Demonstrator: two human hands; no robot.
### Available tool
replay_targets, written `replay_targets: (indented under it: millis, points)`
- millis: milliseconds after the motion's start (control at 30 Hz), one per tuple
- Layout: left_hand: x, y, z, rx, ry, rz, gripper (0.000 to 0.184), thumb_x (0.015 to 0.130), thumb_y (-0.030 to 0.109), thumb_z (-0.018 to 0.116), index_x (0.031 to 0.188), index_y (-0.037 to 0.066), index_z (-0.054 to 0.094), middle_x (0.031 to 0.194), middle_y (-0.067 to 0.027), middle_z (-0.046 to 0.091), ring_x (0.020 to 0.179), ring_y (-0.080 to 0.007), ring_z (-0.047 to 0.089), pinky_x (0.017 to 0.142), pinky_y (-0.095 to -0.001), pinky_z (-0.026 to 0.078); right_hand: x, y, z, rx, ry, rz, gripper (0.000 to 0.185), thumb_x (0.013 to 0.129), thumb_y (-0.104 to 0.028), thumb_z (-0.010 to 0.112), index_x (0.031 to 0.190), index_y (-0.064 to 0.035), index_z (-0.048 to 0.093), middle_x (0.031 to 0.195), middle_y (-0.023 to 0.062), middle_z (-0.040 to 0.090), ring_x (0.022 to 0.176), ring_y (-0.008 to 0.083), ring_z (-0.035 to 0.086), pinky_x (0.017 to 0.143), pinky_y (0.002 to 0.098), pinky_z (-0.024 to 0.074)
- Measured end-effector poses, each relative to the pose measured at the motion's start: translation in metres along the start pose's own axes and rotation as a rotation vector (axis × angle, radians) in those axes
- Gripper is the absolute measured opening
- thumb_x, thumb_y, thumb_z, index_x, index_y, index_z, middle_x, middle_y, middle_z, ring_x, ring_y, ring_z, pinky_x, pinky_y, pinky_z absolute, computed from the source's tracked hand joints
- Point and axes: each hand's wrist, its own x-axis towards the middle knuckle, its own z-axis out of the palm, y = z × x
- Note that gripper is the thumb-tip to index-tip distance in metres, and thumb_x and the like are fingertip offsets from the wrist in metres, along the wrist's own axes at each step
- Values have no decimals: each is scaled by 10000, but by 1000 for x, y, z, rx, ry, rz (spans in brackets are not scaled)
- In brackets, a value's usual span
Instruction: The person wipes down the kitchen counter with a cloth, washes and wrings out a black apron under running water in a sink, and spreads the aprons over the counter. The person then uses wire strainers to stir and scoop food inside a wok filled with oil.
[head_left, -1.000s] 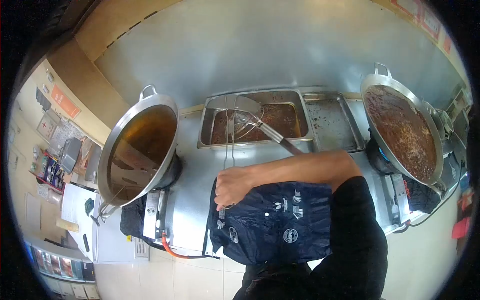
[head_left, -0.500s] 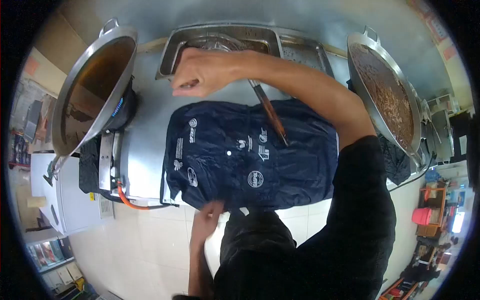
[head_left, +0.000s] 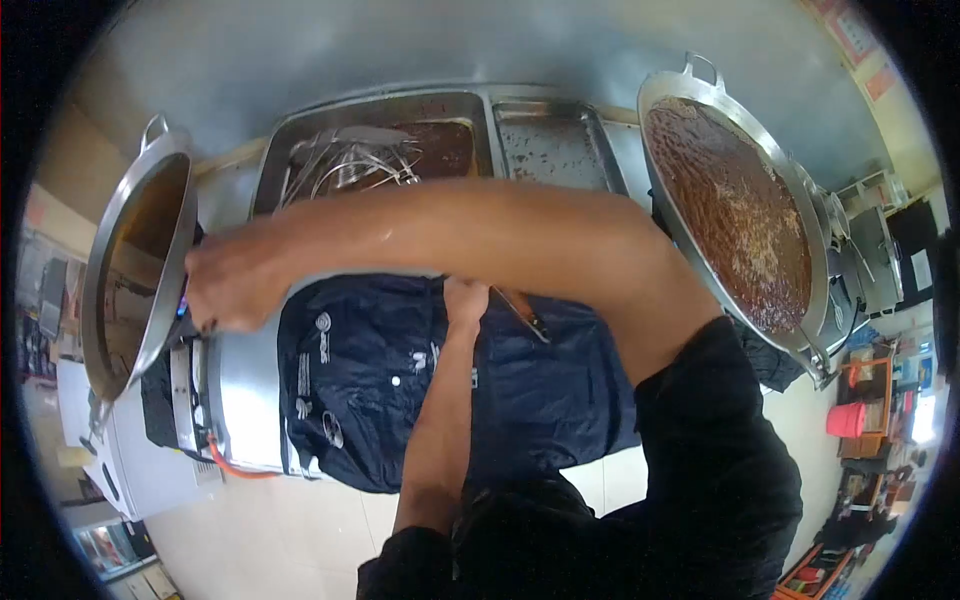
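Observation:
My right arm stretches leftward across the counter. Its hand point(head_left: 232, 290), blurred with curled fingers, is beside the left wok point(head_left: 148, 150), close to the burner; anything inside it is hidden. Over the upper part of a dark blue cloth with white printed logos point(head_left: 350, 400), my left hand point(head_left: 465, 300) is closed, partly covered by my right forearm. What it grips cannot be made out. Just right of that hand lies a wooden handle point(head_left: 522, 312). A wire whisk point(head_left: 355, 165) rests in a metal tray point(head_left: 480, 150) holding brown residue; my forearm hides whether the handle belongs to it.
A second wok point(head_left: 720, 200), filled with bubbling brown liquid, stands at the right. A smaller tray point(head_left: 560, 150) sits beside the whisk's tray. An orange hose point(head_left: 240, 468) runs along the counter's front left. Shelves with a pink container point(head_left: 847, 420) are at far right.
My right hand has moved left and down, from above the cloth toward the left wok. My left hand has risen from the cloth's lower edge to its upper part. The view has shifted.

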Motion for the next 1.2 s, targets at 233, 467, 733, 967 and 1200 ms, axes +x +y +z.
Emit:
replay_targets:
  millis: [233,467,733,967,1200]
  points:
    - [59,27,83,-261,-297,128,490,752,187,708,1195,50,551,1113,-138,616,1055,-259,570,817,-356,483,-28,-8,-18,48,-39,30,217,728,-229,614,620,-45,581,610,170,564,641,359,573,592,450,445]
    - [135,30,141,806,31,170,302,723,218,654,974,50,664,929,-169,655,895,-327,618,810,-435,463,-82,-27,-43,105,310,290,337,702,-281,691,515,-62,517,508,113,482,498,316,513,496,401,387]
    - [-12,-36,120,203,-193,408,259,838,192,614,1028,18,599,911,-107,651,849,-204,611,774,-334,466,-76,4,-17,-258,483,-31,101,645,-174,665,741,-147,651,536,9,502,516,208,552,457,363,429]
    - [-152,6,-84,133,-402,-86,240,874,130,623,1078,2,620,940,-73,675,849,-108,604,745,-229,464,-48,24,22,-157,205,2,136,641,-162,614,609,-114,492,544,52,520,509,264,555,468,390,437]
    - [-117,53,-143,562,-152,274,229,863,8,551,1084,4,613,1018,-135,653,908,-192,634,815,-284,485,-99,-3,44,-276,174,-123,266,818,-186,581,587,-109,474,515,27,482,469,229,529,396,354,403]
